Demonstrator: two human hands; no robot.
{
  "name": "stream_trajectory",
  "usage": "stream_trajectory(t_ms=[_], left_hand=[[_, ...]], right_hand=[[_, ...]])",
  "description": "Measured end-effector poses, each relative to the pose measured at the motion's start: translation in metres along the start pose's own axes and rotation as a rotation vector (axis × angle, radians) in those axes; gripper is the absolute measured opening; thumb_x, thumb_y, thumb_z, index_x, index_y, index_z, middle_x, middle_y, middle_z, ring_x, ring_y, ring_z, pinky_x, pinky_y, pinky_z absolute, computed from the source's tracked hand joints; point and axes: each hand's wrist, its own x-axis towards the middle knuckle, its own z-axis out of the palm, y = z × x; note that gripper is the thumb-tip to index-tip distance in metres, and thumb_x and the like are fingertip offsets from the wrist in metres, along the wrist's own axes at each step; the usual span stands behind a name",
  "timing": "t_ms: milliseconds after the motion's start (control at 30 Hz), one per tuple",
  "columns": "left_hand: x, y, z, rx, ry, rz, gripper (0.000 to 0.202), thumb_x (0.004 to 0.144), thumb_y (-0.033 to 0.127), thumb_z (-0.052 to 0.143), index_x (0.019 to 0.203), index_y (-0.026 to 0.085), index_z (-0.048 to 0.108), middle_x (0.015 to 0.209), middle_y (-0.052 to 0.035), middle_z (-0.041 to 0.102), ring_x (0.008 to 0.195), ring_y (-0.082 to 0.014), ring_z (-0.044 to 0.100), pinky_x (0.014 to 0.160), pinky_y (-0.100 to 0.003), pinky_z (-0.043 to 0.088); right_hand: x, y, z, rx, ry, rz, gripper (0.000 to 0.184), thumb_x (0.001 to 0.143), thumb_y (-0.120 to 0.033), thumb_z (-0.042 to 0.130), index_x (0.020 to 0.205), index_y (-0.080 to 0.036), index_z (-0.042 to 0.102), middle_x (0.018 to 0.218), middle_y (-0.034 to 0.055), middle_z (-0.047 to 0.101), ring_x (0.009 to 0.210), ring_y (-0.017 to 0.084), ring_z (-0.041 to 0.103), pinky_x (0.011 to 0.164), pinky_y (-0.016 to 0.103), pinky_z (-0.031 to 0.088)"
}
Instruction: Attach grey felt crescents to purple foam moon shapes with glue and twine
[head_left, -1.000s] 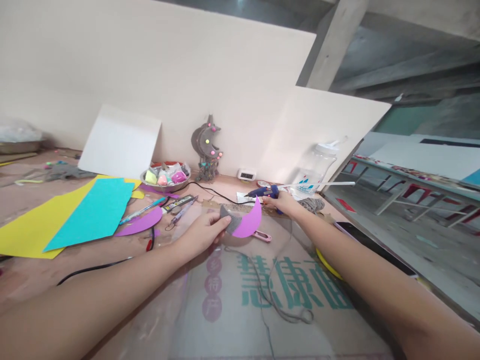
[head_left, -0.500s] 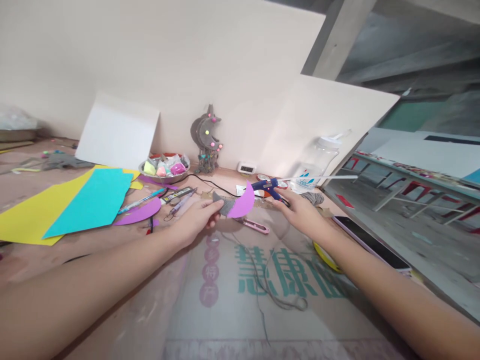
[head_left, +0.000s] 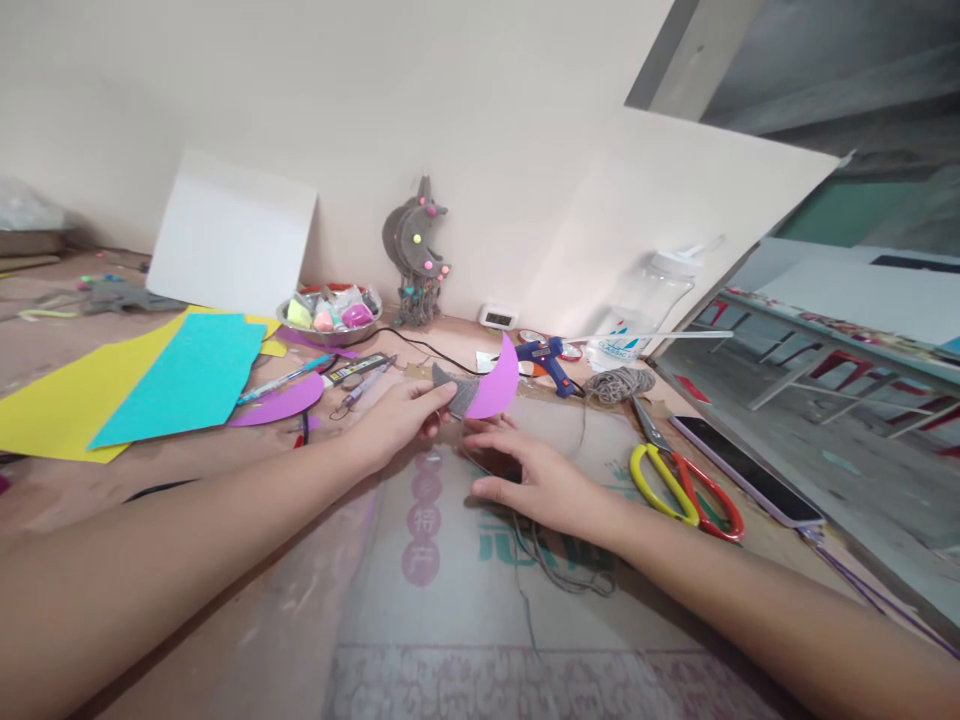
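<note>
My left hand (head_left: 401, 415) pinches the crescent (head_left: 489, 388) by its grey-covered end, thumb on top, the bare purple end sticking up on the side towards my other hand; my right hand (head_left: 544, 475) has come away from the glue gun (head_left: 547, 355) and now lies just below the crescent, fingers parted and loosely curved, though I can't tell whether the fingertips touch its lower edge. With the gun set down beyond them, I judge both hands can now work at the crescent together. Well out to the left of my left hand lie a yellow sheet (head_left: 67, 410) and a turquoise sheet (head_left: 184, 380), then, nearer, a purple offcut (head_left: 285, 402); beyond that hand are the bowl (head_left: 322, 335) and the decorated grey moon (head_left: 397, 240). A loose grey strand (head_left: 574, 585) trails under my right hand and could snag; farther right, the yarn ball (head_left: 621, 384), the scissors (head_left: 681, 470) and the phone (head_left: 746, 470) flank my forearm, clear of the crescent but crowding any outward sweep
</note>
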Motion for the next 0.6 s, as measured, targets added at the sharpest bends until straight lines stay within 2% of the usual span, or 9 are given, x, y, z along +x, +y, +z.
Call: stream_trajectory(t_ms=[67, 167, 267, 333, 400, 433, 500, 600], left_hand=[[-0.001, 0.000, 0.000, 0.012, 0.002, -0.028, 0.038, 0.080, 0.048, 0.051, 0.066, 0.013, 0.054, 0.050, 0.0015, 0.051, 0.047, -0.0086, 0.047, 0.046, -0.020, 0.034], [-0.003, 0.003, 0.002, 0.048, 0.017, -0.046, 0.037, 0.079, 0.047, 0.054, 0.063, 0.014, 0.052, 0.051, 0.0007, 0.053, 0.047, -0.0090, 0.048, 0.047, -0.021, 0.036], [-0.006, 0.006, 0.003, 0.095, -0.016, -0.004, 0.030, 0.079, 0.041, 0.055, 0.068, 0.013, 0.056, 0.052, 0.0022, 0.052, 0.047, -0.0079, 0.048, 0.047, -0.020, 0.036], [-0.007, 0.006, 0.005, 0.078, -0.031, 0.029, 0.026, 0.078, 0.035, 0.057, 0.090, 0.013, 0.059, 0.052, 0.0058, 0.046, 0.047, -0.0076, 0.048, 0.046, -0.019, 0.036], [-0.007, 0.004, 0.006, 0.049, -0.030, 0.060, 0.043, 0.077, 0.031, 0.059, 0.116, 0.017, 0.051, 0.054, 0.0087, 0.041, 0.047, -0.0076, 0.049, 0.046, -0.019, 0.037], [-0.007, 0.003, 0.006, 0.051, -0.042, 0.070, 0.047, 0.077, 0.030, 0.058, 0.122, 0.018, 0.047, 0.055, 0.0090, 0.040, 0.047, -0.0076, 0.048, 0.046, -0.019, 0.038], [-0.008, 0.002, 0.007, 0.092, -0.105, 0.077, 0.038, 0.080, 0.031, 0.054, 0.115, 0.017, 0.052, 0.057, 0.0072, 0.043, 0.048, -0.0074, 0.047, 0.047, -0.020, 0.037], [-0.010, 0.003, 0.007, 0.220, -0.189, 0.126, 0.028, 0.083, 0.037, 0.049, 0.092, 0.015, 0.062, 0.066, 0.0013, 0.054, 0.055, -0.0088, 0.049, 0.052, -0.022, 0.039]], right_hand=[[-0.002, -0.003, 0.002, 0.093, -0.005, 0.008, 0.018, 0.084, -0.032, 0.055, 0.093, -0.019, 0.063, 0.110, 0.0062, 0.065, 0.107, 0.019, 0.056, 0.095, 0.033, 0.042], [-0.006, -0.006, 0.000, 0.192, 0.015, 0.069, 0.018, 0.091, -0.027, 0.044, 0.084, -0.019, 0.059, 0.082, 0.0018, 0.066, 0.081, 0.014, 0.061, 0.080, 0.029, 0.046], [-0.009, -0.006, -0.006, 0.249, 0.087, 0.130, 0.014, 0.091, -0.027, 0.042, 0.086, -0.020, 0.053, 0.071, -0.0011, 0.058, 0.066, 0.012, 0.056, 0.067, 0.027, 0.046], [-0.009, -0.005, -0.009, 0.312, 0.131, 0.145, 0.012, 0.090, -0.028, 0.043, 0.087, -0.020, 0.052, 0.070, -0.0019, 0.054, 0.060, 0.010, 0.053, 0.061, 0.025, 0.044], [-0.007, -0.006, -0.012, 0.390, 0.155, 0.133, 0.013, 0.090, -0.029, 0.045, 0.085, -0.019, 0.052, 0.071, -0.0014, 0.054, 0.061, 0.010, 0.054, 0.062, 0.025, 0.045], [-0.007, -0.007, -0.013, 0.422, 0.168, 0.122, 0.014, 0.089, -0.030, 0.046, 0.084, -0.019, 0.053, 0.072, -0.0006, 0.056, 0.064, 0.011, 0.055, 0.065, 0.026, 0.046], [-0.005, -0.008, -0.016, 0.475, 0.200, 0.109, 0.015, 0.088, -0.031, 0.049, 0.083, -0.018, 0.055, 0.077, 0.0019, 0.060, 0.073, 0.013, 0.058, 0.071, 0.028, 0.048], [-0.003, -0.006, -0.019, 0.541, 0.252, 0.133, 0.017, 0.087, -0.033, 0.052, 0.080, -0.018, 0.056, 0.078, 0.0034, 0.064, 0.076, 0.014, 0.060, 0.077, 0.031, 0.049]])
